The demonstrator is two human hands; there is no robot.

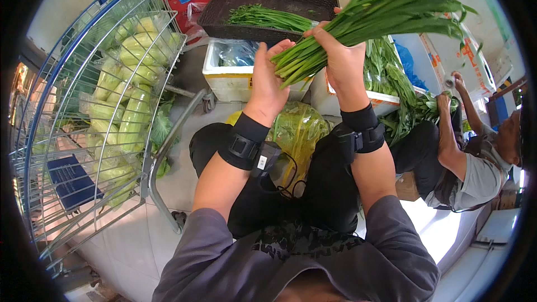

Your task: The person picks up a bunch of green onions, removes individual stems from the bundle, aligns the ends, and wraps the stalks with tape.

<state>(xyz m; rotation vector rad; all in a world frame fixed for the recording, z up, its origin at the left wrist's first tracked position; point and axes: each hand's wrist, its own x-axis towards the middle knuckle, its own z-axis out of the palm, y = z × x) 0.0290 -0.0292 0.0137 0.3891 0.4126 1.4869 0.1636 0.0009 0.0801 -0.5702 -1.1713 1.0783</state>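
A large bunch of garlic chives (386, 14) is raised in front of me, leaves fanning to the upper right and pale stem ends pointing lower left. My right hand (342, 59) is closed around its stems. Beside the cut ends, my left hand (267, 81) is held up with its fingers stretched and palm toward them, gripping nothing. Beyond my hands, more chives (268, 18) lie in a dark brown woven-look basket (224, 0). The right-hand fingers behind the bunch are partly hidden.
A wire shopping cart (148, 176) with bagged pale-green vegetables (134, 106) stands left. White foam boxes (224, 86) sit ahead, one with leafy greens (380, 72). A yellow bag (296, 128) lies between my knees. At right, a co-worker (475, 162) handles greens and a small roll.
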